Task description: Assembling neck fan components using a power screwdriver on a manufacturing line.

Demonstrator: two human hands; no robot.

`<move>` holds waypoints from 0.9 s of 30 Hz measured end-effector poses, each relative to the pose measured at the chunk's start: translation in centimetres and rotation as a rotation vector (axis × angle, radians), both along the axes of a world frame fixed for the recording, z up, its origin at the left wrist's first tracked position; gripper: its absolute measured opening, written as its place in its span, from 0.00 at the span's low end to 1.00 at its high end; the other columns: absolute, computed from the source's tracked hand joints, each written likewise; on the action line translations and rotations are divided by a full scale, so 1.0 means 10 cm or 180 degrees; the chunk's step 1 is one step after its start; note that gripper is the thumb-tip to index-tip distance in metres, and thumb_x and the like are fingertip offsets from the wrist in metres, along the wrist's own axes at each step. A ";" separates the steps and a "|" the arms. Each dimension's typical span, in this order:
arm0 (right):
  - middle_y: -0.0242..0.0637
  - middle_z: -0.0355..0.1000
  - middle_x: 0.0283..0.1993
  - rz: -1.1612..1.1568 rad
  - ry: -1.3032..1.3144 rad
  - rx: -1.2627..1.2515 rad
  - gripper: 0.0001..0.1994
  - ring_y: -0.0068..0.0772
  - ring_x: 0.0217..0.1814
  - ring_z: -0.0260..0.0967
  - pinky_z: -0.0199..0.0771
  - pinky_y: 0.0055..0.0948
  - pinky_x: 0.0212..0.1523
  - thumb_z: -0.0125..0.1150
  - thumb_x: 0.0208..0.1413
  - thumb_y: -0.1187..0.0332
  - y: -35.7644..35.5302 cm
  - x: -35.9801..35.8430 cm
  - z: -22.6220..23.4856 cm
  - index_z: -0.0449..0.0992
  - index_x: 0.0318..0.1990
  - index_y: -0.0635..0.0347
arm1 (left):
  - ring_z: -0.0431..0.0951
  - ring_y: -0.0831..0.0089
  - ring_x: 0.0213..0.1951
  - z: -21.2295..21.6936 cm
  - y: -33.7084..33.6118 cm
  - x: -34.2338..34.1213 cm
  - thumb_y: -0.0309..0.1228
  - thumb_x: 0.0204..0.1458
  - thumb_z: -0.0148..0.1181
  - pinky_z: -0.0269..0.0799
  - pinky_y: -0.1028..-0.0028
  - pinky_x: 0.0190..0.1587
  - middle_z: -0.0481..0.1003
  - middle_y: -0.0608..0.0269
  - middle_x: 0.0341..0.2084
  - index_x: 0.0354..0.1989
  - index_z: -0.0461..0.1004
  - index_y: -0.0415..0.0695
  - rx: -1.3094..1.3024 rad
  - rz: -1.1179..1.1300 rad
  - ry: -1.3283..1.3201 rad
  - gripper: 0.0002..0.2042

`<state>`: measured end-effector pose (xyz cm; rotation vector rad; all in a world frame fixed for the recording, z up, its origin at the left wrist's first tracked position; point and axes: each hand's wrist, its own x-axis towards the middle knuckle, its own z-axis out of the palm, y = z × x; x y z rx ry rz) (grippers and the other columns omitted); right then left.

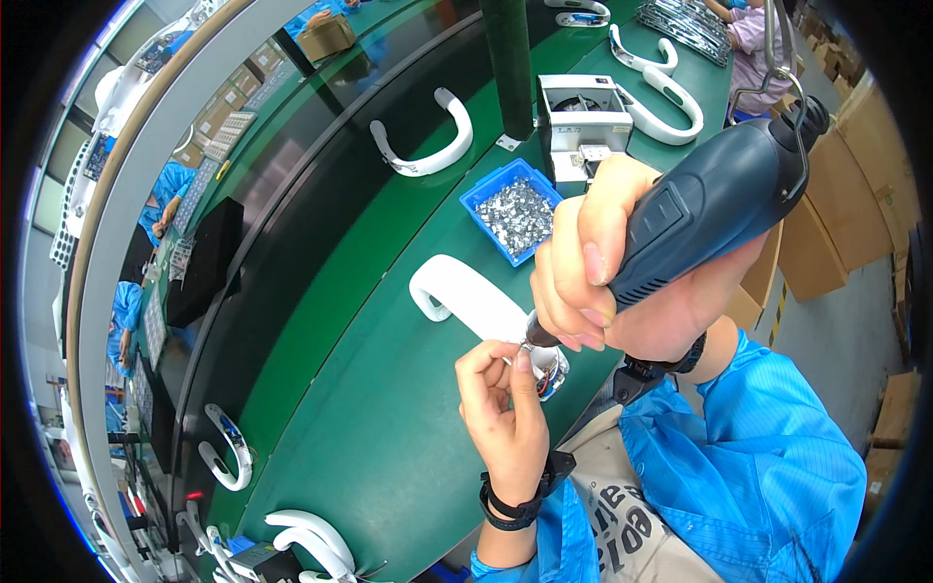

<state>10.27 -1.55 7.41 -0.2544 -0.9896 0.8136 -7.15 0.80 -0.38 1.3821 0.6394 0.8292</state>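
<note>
My right hand (578, 272) is wrapped round a dark blue electric screwdriver (695, 214), which hangs from a metal hook and slants down to the left. Its tip meets the open end of a white U-shaped neckband housing (476, 296) lying on the green bench. Coloured wires and a small circuit part show at that end. My left hand (505, 418) has thumb and fingers pinched together right at the screwdriver tip, against the housing. What sits between those fingertips is too small to make out.
Beyond the housing stand a blue tray (469, 202) of small metal parts and a grey boxy machine (586, 117). A green post (507, 68) rises beside them. More white housings (447, 146) lie on the dark conveyor and bench. Cardboard boxes (846, 214) stand at right; other people work across the line.
</note>
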 end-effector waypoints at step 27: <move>0.35 0.67 0.26 -0.0046 -0.0172 -0.0003 0.42 0.32 0.21 0.68 0.69 0.33 0.21 0.48 0.60 0.20 -0.03 0.10 -0.02 0.68 0.43 0.60 | 0.74 0.85 0.34 0.01 0.01 0.02 0.20 0.71 0.55 0.67 0.83 0.34 0.76 0.64 0.38 0.52 0.69 0.39 0.0202 0.0095 0.0043 0.06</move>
